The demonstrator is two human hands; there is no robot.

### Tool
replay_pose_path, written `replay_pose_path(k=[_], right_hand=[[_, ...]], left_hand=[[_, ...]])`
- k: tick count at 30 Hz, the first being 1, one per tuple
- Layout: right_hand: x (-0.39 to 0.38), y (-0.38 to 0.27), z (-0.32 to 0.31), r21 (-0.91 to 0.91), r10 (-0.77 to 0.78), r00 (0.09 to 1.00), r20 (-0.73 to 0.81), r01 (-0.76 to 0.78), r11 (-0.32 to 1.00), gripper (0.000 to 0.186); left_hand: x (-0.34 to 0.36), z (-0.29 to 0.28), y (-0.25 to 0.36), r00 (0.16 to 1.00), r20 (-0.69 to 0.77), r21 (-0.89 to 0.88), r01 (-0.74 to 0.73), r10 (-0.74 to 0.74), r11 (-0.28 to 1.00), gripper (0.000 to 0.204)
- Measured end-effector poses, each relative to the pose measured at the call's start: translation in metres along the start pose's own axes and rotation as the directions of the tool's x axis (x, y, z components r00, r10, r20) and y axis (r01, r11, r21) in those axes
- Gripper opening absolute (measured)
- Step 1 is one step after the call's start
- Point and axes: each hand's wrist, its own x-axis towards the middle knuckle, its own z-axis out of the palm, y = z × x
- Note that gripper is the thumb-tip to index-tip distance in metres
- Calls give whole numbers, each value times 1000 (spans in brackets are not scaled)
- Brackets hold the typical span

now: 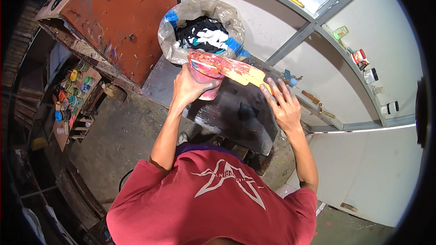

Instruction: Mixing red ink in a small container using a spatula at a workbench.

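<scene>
My left hand (189,87) is wrapped round a pink, paint-stained tub (210,91), with the thumb across its near side. A long, flat, paint-smeared paddle (236,72), red at one end and yellow at the other, lies across the top of the tub. At its yellow end is my right hand (284,108), the long fingers stretched over the paddle and the thumb hidden. Dark smudges mark the fingertips. The paddle covers most of the tub's mouth, so its contents cannot be seen.
A dark, stained table (245,122) stands under the hands. Behind the tub is a plastic-lined bin (175,54) of black and white scraps. A reddish-brown cabinet (122,22) stands at the left. Paint jars (74,75) crowd a low board; small bottles (370,75) line the right wall's ledge.
</scene>
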Motion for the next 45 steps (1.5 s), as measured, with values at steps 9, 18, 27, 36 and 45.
replay_pose_path(k=[9,18,27,36,45], right_hand=[[23,-19,-21,166,104,994,-28,-98,981,57],[7,-13,-32,75,111,993,30,-113,991,66],[19,-35,-39,-39,114,991,63,-112,993,59],[45,-59,-34,21,140,988,66,-141,990,59],[31,-40,-63,-61,255,964,73,-251,966,62]], left_hand=[[-8,15,10,997,11,-1,-77,77,997,101],[-5,5,12,994,-59,79,-83,88,993,101],[-3,17,10,979,-117,217,-140,168,966,106],[-2,23,6,970,-128,340,-153,207,928,113],[0,20,7,983,-115,354,-94,143,931,115]])
